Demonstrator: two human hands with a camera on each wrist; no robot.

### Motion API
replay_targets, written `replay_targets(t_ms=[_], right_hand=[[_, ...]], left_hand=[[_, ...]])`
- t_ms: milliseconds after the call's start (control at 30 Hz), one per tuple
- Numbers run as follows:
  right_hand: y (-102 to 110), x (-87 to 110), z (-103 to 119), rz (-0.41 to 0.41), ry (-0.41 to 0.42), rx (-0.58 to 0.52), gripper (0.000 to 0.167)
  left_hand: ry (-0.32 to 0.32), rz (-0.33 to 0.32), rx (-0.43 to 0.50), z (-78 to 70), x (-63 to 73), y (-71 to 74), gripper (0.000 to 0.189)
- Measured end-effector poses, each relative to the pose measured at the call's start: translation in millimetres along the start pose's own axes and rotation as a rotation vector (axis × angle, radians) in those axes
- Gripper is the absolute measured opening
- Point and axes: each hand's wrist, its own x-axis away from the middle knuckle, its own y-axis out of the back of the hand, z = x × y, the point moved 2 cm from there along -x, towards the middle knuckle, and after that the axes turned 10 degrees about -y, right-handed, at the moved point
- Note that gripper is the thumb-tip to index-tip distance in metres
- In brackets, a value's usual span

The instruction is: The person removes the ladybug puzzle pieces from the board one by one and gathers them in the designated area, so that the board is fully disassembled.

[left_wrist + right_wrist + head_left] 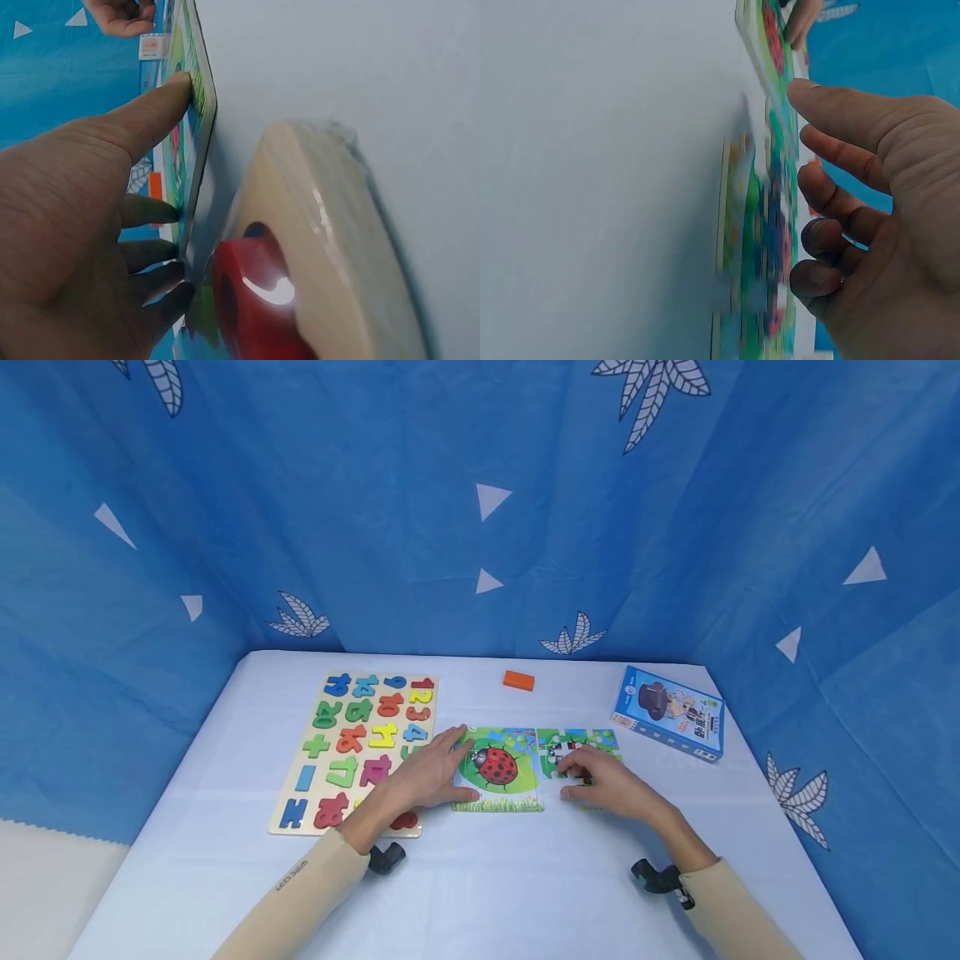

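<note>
A square ladybug picture board [498, 768] lies flat near the middle of the table. My left hand [423, 777] spans its left side, and in the left wrist view the thumb [161, 109] rests on the board's face near its edge. Right beside the board is a group of jigsaw pieces [551, 740] in matching green, blue and red, with gaps and uneven edges between some. Over these pieces hovers my right hand [618, 785], its fingers loosely bent with nothing between them. It partly hides the lower pieces in the head view.
A wooden number puzzle board [303, 750] with colourful raised numbers lies at the left, partly under my left forearm. An orange block [519, 680] sits toward the back. A blue game box [670, 712] stands at the right. Blue patterned cloth [450, 527] hangs behind the table.
</note>
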Motion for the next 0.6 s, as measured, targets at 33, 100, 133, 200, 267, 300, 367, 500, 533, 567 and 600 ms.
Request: replay_targets(t_ms=[33,100,133,200,267,300,367,500,533,567,600], right_hand=[[-2,-2.2,3,0.003,0.011,0.001,0.033],[-7,-6.3,10,0.002,0.021,0.006,0.033],[-8,-7.8,13,0.003,0.025,0.01,0.033],[-12,-11.0,18,0.003,0.035,0.008,0.033],[-16,-14.2,24,0.008,0.043,-0.004,0.032],[-18,-15.8,27,0.015,0.046,-0.012,0.033],[-22,-18.9,33,0.03,0.057,-0.021,0.034],[-31,-24.5,45,0.044,0.097,0.01,0.037],[-33,-26.1,48,0.046,0.108,0.03,0.038],[-36,-27.6,51,0.049,0.119,0.05,0.038],[-39,-29.3,54,0.052,0.131,0.073,0.038]], left_hand=[[-0.003,0.002,-0.004,0.0,0.1,0.1,0.096],[-0.007,0.003,-0.006,0.1,0.4,0.5,0.095],[-0.01,0.002,-0.007,-0.1,0.3,0.6,0.095],[-0.012,0.006,-0.013,-0.3,0.1,0.8,0.095],[-0.01,0.007,-0.017,-0.3,0.1,1.0,0.095],[-0.009,0.009,-0.021,-0.3,0.1,1.1,0.095],[-0.007,0.013,-0.026,-0.2,0.1,1.1,0.095],[-0.009,0.018,-0.029,0.3,-0.2,0.7,0.095],[-0.011,0.02,-0.03,0.5,-0.3,0.6,0.095],[-0.013,0.024,-0.029,0.8,-0.4,0.7,0.096],[-0.016,0.03,-0.029,1.1,-0.6,0.7,0.096]])
